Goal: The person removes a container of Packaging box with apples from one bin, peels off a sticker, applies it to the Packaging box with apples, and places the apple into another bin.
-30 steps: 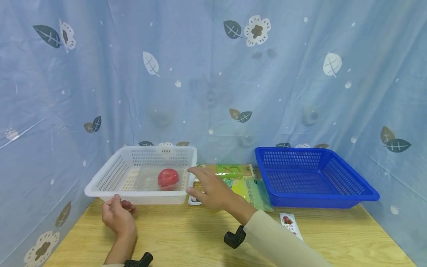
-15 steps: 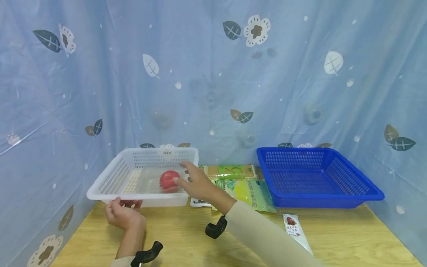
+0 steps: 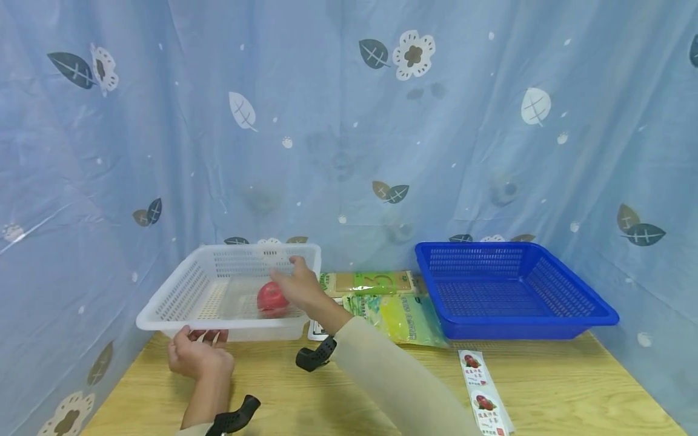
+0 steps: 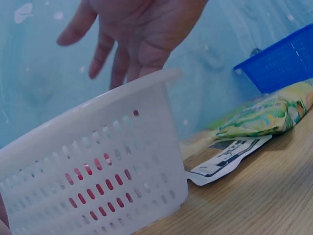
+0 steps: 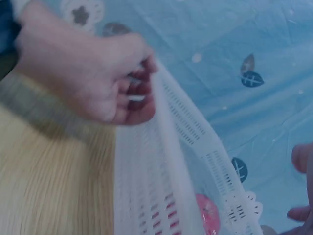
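A white plastic basket (image 3: 262, 325) stands at the left. Inside it lies a red round fruit (image 3: 269, 298) on or in something clear, like a plastic wrapper. My left hand (image 3: 200, 358) holds the basket's front rim near its left end, thumb at the rim and fingers curled beneath; the right wrist view also shows this hand (image 5: 117, 81). Over the basket's right side hangs my right hand (image 3: 302, 286), beside and partly over the fruit. Its fingers (image 4: 100, 56) point down, spread and holding nothing in the left wrist view. Red shows through the basket's slots.
To the right stands a blue plastic basket (image 3: 518, 330). Between the baskets lie a yellow-green packet (image 3: 400, 318), a green and tan packet (image 3: 376, 283) and a white packet (image 4: 230, 159). A strip of fruit-printed labels (image 3: 484, 393) lies at the front right. A curtain hangs behind.
My right hand has moved left from beside the white basket to over the fruit. My left hand has shifted slightly along the front rim, its fingers now under it. The fruit has stayed put.
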Available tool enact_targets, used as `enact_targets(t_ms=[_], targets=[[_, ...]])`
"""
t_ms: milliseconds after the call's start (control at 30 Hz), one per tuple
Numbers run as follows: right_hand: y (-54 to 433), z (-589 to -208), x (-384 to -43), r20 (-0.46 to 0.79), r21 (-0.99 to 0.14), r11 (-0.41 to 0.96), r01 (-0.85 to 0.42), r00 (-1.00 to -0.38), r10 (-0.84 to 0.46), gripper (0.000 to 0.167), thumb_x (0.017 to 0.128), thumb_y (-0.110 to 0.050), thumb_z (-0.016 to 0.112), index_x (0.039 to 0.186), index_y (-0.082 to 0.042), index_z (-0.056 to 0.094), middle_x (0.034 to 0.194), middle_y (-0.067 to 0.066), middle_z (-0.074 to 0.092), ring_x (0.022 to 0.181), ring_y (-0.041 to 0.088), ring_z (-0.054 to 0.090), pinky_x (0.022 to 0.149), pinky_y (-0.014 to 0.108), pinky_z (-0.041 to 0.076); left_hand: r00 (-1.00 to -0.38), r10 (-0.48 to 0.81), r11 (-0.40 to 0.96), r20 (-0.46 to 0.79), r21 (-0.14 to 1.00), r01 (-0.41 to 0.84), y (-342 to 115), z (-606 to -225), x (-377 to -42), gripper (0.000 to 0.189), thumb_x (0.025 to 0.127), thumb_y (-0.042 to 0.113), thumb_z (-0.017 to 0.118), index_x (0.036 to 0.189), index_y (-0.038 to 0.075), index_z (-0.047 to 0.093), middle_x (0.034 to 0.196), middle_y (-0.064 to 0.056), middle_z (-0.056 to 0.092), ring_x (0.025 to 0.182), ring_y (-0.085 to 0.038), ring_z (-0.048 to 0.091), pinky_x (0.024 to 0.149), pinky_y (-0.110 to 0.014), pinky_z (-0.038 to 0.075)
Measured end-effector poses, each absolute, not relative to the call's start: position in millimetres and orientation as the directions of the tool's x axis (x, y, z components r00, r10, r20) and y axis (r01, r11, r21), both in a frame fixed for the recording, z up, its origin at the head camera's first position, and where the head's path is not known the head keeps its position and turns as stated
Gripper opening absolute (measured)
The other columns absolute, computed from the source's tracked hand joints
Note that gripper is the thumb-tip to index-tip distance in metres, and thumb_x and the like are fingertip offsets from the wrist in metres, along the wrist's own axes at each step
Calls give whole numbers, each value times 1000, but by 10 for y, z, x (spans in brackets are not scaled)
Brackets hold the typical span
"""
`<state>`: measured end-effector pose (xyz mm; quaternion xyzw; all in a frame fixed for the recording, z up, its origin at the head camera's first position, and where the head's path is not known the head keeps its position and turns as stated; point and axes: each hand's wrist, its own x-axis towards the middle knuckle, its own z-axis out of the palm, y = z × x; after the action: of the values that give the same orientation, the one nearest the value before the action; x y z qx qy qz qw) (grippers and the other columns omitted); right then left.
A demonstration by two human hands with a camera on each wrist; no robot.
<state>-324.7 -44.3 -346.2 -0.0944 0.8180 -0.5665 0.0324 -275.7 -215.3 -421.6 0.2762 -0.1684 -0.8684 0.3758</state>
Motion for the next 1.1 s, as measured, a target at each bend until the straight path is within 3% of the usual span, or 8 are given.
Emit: enact_targets(t_ms=[167,267,667,900,1100], targets=[[-611,-3476,-3321,-35,-953,303,-4,-992,-123,70,99,-44,60,152,-7,33,141,15,55,136,35,48,113,55,38,-571,-743,-661,-349,520,541,-2184,-4189,-2732,15,101,17,52,92,7,58,77,-5,59,53,-19,53,46,-32,52],[-671,-3512,-3361,-74,-947,320,36,-991,-108,74,100,-43,60,154,-5,28,147,18,50,139,37,45,114,56,36,-573,-744,-659,-345,523,541,-2182,-4186,-2737,14,101,16,51,93,7,57,77,-6,58,52,-19,52,44,-33,50],[-873,-3693,-3520,-47,-891,453,23,-998,-43,76,98,-36,62,157,-6,26,155,23,36,140,38,42,115,55,35,-588,-743,-658,-320,511,553,-2172,-4157,-2758,14,102,15,50,92,7,54,76,-5,58,51,-18,51,45,-34,51],[-897,-3779,-3567,-68,-879,475,52,-998,-17,72,96,-32,64,154,-7,31,143,19,46,125,34,51,108,57,41,-604,-726,-678,-330,492,547,-2154,-4154,-2754,12,102,15,51,93,7,54,80,-5,56,53,-18,50,47,-35,51],[-910,-3817,-3592,-101,-834,544,92,-995,14,69,89,-24,68,150,-11,37,127,18,52,116,38,53,100,60,44,-595,-733,-668,-331,514,538,-2145,-4161,-2727,12,102,16,49,94,8,52,86,-5,56,56,-17,48,50,-34,51]])
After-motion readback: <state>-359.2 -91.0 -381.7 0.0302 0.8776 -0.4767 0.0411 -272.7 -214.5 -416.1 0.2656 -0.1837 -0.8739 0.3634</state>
